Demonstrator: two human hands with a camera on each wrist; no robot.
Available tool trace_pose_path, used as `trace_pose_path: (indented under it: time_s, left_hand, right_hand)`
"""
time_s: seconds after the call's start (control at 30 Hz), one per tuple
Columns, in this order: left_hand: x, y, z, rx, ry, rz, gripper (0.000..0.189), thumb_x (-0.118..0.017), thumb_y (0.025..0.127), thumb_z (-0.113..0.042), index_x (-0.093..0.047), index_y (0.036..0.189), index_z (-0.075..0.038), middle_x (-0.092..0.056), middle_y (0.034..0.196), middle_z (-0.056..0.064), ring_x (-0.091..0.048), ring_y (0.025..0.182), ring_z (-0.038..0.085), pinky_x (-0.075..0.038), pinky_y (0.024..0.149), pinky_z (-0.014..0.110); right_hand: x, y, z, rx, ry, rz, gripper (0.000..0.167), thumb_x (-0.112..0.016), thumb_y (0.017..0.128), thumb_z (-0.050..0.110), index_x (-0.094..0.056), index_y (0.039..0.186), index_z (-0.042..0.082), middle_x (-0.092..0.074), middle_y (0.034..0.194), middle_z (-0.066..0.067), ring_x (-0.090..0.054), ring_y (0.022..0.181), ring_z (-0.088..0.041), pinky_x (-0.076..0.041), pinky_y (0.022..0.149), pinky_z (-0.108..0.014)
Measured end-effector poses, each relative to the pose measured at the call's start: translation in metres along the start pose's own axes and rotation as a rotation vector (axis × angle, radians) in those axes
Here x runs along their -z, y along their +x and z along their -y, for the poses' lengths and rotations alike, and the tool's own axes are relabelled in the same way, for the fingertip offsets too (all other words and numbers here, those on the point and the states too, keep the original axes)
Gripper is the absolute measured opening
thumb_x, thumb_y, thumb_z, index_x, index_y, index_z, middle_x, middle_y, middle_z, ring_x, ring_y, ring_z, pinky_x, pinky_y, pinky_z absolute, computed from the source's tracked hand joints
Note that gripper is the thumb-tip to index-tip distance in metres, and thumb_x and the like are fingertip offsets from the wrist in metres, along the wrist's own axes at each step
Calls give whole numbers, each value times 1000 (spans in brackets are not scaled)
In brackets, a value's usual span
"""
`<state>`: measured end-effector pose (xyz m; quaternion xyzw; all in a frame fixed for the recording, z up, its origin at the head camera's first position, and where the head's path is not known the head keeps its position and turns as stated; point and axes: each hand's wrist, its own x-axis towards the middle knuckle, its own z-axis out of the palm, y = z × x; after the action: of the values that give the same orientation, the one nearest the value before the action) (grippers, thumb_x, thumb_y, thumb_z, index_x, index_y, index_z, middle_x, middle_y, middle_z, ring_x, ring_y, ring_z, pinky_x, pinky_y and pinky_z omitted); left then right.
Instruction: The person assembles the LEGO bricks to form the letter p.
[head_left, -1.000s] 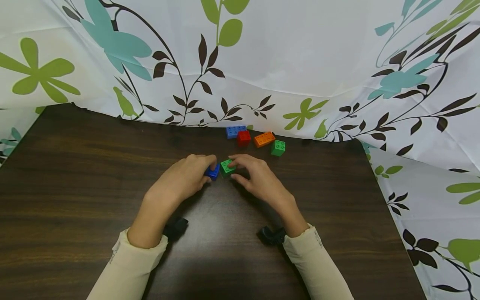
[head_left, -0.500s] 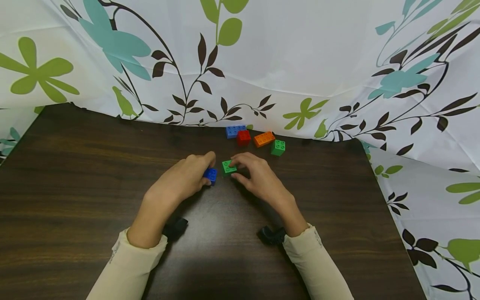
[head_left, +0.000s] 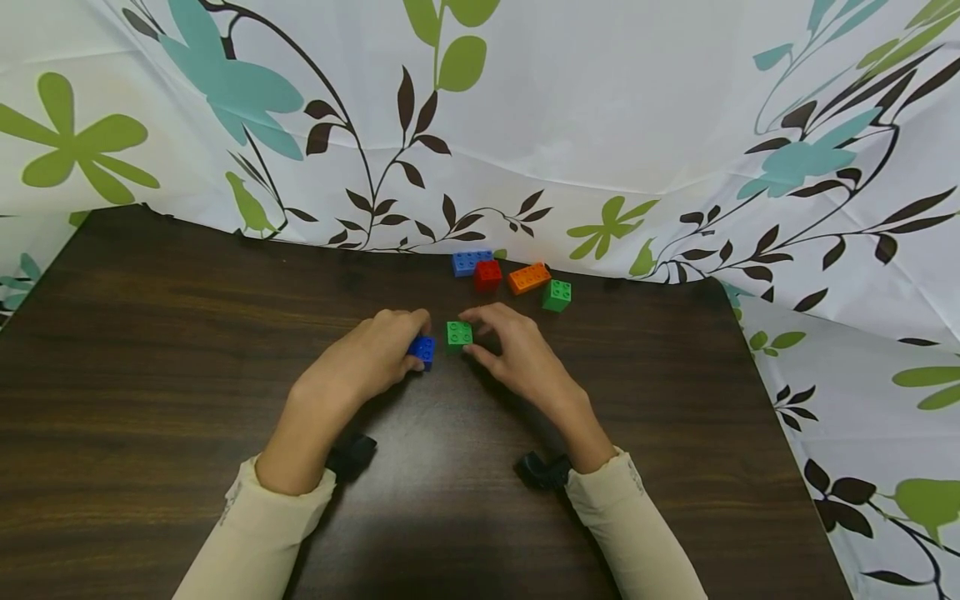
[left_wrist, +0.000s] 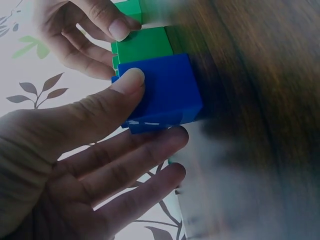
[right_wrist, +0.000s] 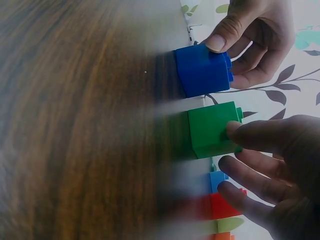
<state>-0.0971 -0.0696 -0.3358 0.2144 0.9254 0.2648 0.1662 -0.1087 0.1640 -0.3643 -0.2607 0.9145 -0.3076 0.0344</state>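
Note:
A square blue toy brick [head_left: 422,352] stands on the dark table, and my left hand [head_left: 365,354] pinches it between thumb and fingers. To its right, a small gap away, is a square green toy brick [head_left: 459,334], studs up. My right hand [head_left: 517,354] holds that green brick by its sides; the thumb presses the near side in the right wrist view, while the index finger is mostly hidden behind it. In the left wrist view the blue brick [left_wrist: 160,92] covers part of the green one [left_wrist: 145,45]. Both bricks appear to rest on the table.
Farther back on the table [head_left: 187,350] sit a longer blue brick [head_left: 471,262], a red brick [head_left: 487,275], an orange brick [head_left: 528,278] and another green brick [head_left: 557,295]. Behind them hangs a white patterned curtain [head_left: 585,100] along the table's far edge.
The blue brick has shifted slightly left and nearer in my left hand. The green brick has turned squarer and moved slightly right, and my right index finger has slid off its top.

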Motion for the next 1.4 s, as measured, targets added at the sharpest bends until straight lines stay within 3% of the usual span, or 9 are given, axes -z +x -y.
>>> trace_pose_path:
  time_s: [0.53, 1.4]
  left_hand:
    - [-4, 3, 4, -39, -15, -35, 28, -79, 97, -6, -63, 119, -1, -73, 107, 13, -72, 91, 23, -63, 85, 45]
    - [-6, 5, 4, -25, -7, -39, 30, -79, 98, -11, -60, 119, 0, -72, 105, 15, -73, 91, 25, -63, 82, 46]
  right_hand:
    - [4, 0, -3, -40, 10, -19, 34, -83, 96, 12, -73, 128, 8, -72, 126, -9, -73, 109, -24, -62, 96, -42]
    - [11, -3, 1, 30, 6, -119, 34, -83, 95, 14, -74, 128, 8, -74, 124, -11, -72, 107, -24, -61, 97, -43]
